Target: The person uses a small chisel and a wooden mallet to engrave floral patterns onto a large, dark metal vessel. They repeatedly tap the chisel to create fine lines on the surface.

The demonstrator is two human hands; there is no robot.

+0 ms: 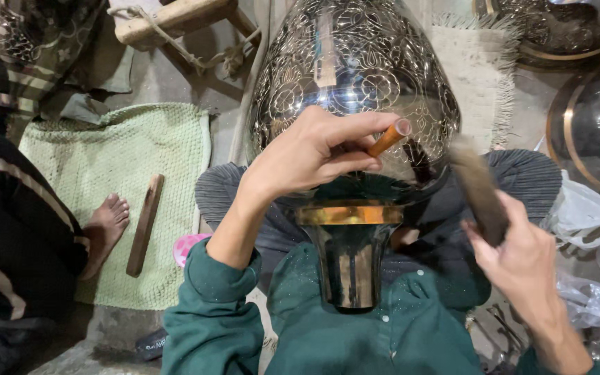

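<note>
A large dark metal vase with engraved silver flower patterns lies across my lap, its brass-banded neck pointing toward me. My left hand rests against the vase's lower belly and grips a thin orange chisel, tip pressed toward the metal. My right hand is raised at the right and holds a dark wooden mallet, blurred by motion, a short way from the chisel's end.
A pale green mat lies at left with a flat wooden stick and another person's bare foot on it. More engraved metalware stands at right, beside plastic bags. A wooden tool lies at the top.
</note>
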